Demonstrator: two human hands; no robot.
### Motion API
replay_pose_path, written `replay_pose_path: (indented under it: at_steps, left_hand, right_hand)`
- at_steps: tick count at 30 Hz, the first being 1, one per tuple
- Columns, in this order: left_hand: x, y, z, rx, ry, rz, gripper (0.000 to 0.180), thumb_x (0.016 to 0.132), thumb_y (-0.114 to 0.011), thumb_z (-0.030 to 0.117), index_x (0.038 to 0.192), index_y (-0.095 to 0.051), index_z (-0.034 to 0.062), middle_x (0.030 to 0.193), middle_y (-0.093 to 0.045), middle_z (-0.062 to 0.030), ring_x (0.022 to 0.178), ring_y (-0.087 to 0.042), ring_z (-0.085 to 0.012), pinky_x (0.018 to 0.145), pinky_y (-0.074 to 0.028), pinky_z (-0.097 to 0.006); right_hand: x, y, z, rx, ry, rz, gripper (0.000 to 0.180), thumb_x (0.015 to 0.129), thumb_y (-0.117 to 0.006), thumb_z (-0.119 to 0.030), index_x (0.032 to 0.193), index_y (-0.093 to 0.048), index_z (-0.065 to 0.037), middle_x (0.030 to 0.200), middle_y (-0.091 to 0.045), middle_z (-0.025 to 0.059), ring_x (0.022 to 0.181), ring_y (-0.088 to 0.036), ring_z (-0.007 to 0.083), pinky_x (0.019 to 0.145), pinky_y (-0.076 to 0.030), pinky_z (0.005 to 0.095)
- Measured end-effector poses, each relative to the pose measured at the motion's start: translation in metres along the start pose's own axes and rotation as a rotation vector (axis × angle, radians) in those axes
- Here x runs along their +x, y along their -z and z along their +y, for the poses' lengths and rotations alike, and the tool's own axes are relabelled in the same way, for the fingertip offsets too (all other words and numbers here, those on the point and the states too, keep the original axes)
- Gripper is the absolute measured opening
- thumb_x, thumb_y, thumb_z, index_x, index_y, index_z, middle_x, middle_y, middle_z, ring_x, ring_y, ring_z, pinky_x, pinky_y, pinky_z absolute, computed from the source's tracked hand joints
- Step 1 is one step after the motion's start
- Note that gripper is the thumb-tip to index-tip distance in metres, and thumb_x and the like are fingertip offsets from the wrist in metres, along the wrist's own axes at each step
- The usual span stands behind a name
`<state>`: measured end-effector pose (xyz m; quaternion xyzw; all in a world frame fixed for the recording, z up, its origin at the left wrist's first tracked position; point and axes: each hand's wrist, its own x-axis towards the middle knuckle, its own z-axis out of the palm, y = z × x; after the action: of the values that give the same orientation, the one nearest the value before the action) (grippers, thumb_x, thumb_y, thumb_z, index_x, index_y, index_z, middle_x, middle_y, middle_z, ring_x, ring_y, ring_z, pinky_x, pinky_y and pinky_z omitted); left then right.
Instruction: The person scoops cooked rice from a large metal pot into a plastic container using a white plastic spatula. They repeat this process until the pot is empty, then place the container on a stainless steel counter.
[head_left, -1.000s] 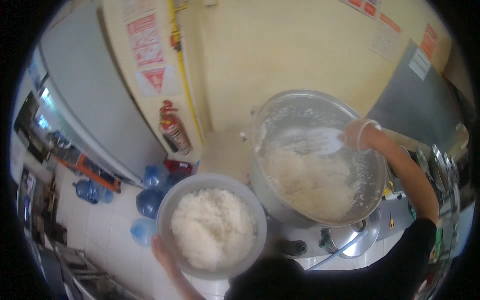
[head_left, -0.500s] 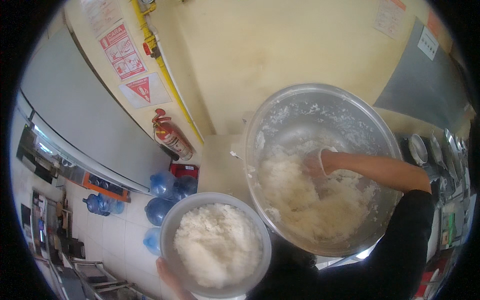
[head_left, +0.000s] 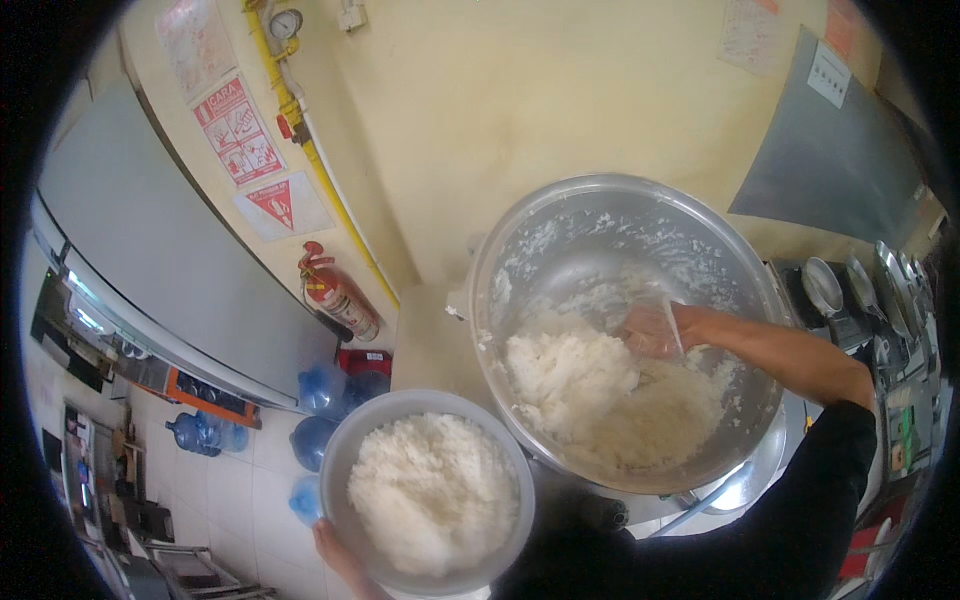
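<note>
My left hand [head_left: 340, 562] grips the rim and side of a grey bowl [head_left: 528, 500] heaped with white cooked rice [head_left: 430, 490]; part of that hand is hidden under the bowl. Reaching into a large metal pot [head_left: 620, 184], my right hand [head_left: 655, 330] wears a clear, loose plastic glove. Its fingers are curled against a raised clump of rice [head_left: 570, 370] in the pot. The rice hides the fingertips, and whatever they may hold does not show. Grains cling to the pot's inner wall.
A fire extinguisher [head_left: 340, 295] hangs by a yellow pipe [head_left: 325, 175] on the left. Blue water jugs [head_left: 312, 440] stand on the floor behind the bowl. Pans [head_left: 822, 287] and other metalware lie at the right. A pale counter [head_left: 430, 345] adjoins the pot.
Rice in the pot has been pushed up into a clump on the left side, beside my right hand. That hand has shifted slightly right. My left hand still supports the bowl.
</note>
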<state>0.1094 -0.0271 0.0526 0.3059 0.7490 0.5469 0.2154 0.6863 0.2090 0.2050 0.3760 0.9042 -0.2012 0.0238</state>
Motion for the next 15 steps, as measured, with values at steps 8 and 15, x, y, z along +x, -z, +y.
replay_pose_path:
  at_steps: [8,15]
  left_hand:
    - [0.002,0.003,-0.029,-0.099,-0.081,0.025,0.039,0.100,-0.043,0.035,0.095,-0.058,-0.0009,0.089,-0.057,-0.0102,0.085,-0.050,-0.0207,0.077,-0.041,-0.034]
    - [0.003,0.009,-0.035,-0.129,-0.053,-0.037,0.038,0.100,-0.043,0.032,0.095,-0.058,-0.0022,0.089,-0.057,-0.0111,0.083,-0.051,-0.0234,0.076,-0.041,-0.036]
  right_hand:
    - [-0.045,0.073,-0.008,-0.432,-0.066,-0.050,0.027,0.099,-0.043,-0.023,0.111,-0.055,-0.002,0.108,-0.056,0.0201,0.105,-0.054,0.0347,0.094,-0.044,0.0464]
    - [-0.013,0.151,-0.139,-0.281,0.033,0.194,0.038,0.095,-0.047,-0.038,0.112,-0.059,-0.005,0.112,-0.059,0.0187,0.106,-0.054,0.0354,0.094,-0.044,0.0454]
